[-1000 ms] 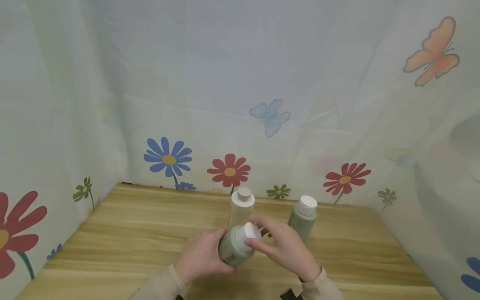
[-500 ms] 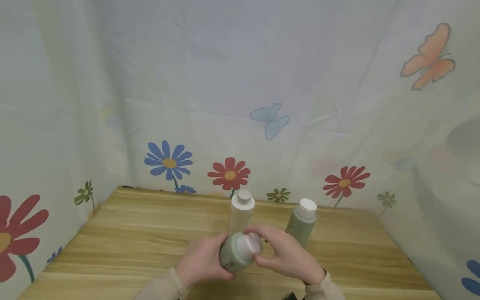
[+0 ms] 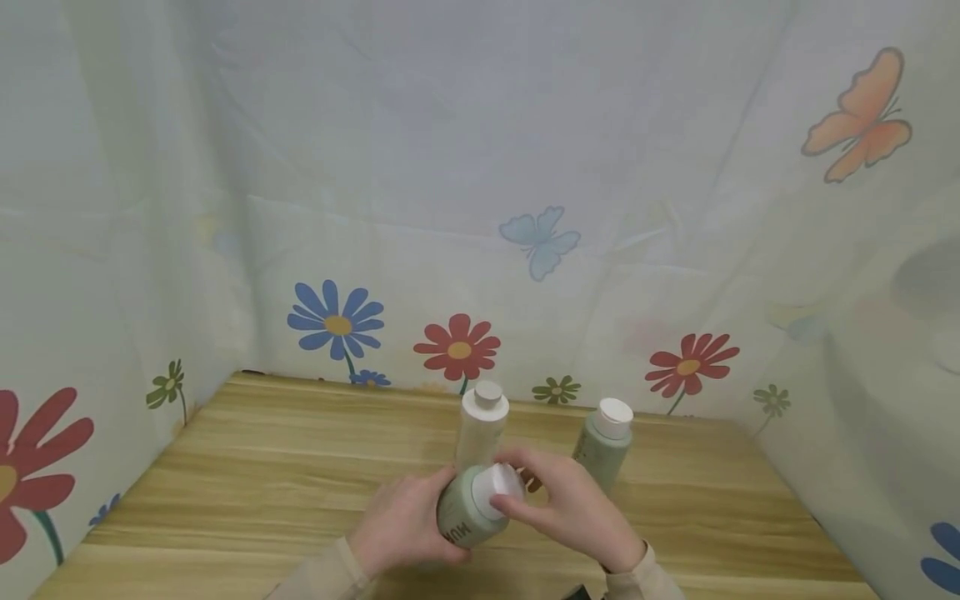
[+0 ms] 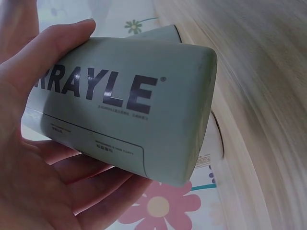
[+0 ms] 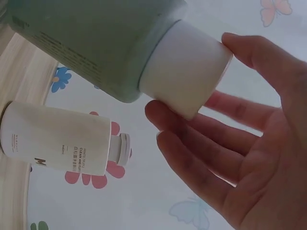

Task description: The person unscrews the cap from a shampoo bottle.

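Note:
A green bottle (image 3: 467, 510) with dark lettering is held tilted above the table, its top leaning to the right. My left hand (image 3: 405, 518) grips its body, the thumb on one side and the fingers wrapped beneath, as the left wrist view shows on the bottle (image 4: 120, 96). At the white cap (image 5: 187, 67), my right hand (image 3: 573, 508) pinches with thumb and fingertips. The cap sits on the bottle's neck. Behind the hands stand a white bottle (image 3: 482, 429) and, to the right, a second green bottle (image 3: 602, 450) with a white cap.
The wood-grain table (image 3: 300, 450) spreads around the hands. A pale curtain (image 3: 420, 167) printed with flowers and butterflies encloses it at the back and both sides.
My right fingers have shifted around the cap, blurred half a second ago and now back near their earlier grip. The left hand keeps holding the bottle. The head view has tilted slightly.

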Tool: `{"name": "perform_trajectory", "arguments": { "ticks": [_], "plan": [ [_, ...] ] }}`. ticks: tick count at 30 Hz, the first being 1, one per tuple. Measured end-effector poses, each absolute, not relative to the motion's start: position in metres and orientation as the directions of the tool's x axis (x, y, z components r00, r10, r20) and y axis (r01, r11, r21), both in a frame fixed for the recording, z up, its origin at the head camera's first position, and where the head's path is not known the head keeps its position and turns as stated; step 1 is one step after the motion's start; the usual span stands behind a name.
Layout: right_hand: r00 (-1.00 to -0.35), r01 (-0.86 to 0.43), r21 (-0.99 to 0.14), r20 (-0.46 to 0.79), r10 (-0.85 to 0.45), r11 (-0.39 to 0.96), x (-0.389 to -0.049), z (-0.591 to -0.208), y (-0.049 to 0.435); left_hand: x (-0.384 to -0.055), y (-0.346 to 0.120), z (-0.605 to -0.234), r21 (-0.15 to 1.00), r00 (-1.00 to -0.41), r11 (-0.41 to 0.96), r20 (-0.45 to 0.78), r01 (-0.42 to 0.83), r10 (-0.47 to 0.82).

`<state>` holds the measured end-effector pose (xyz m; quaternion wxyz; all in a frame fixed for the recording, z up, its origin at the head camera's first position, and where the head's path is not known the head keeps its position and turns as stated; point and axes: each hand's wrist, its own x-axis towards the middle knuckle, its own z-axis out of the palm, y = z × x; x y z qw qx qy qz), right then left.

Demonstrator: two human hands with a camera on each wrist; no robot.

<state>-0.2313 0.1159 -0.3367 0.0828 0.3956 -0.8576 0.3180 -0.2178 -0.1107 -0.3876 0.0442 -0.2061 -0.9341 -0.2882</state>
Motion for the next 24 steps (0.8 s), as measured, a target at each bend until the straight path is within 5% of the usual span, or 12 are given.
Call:
{"name": "perform_trajectory", "arguments": {
  "ticks": [8, 17, 24],
  "plan": [
    [-0.545, -0.836, -0.335, 0.412, -0.730, 0.435, -0.2300, -0.3371, 0.1188, -0.2172, -0.1101, -0.3894, 0.504, -0.901, 0.747, 0.228, 0.434, 0.369],
    [-0.653, -0.757, -0.364, 0.431, -0.623, 0.542, -0.2299, -0.3382, 0.1151, -0.2184, -0.1121, -0.3887, 0.522, -0.914, 0.751, 0.200, 0.404, 0.353],
    [-0.627, -0.779, -0.338, 0.444, -0.640, 0.528, -0.2328, -0.3399, 0.1158, -0.2177, -0.1113, -0.3867, 0.520, -0.914, 0.753, 0.200, 0.404, 0.352]
  ]
}}
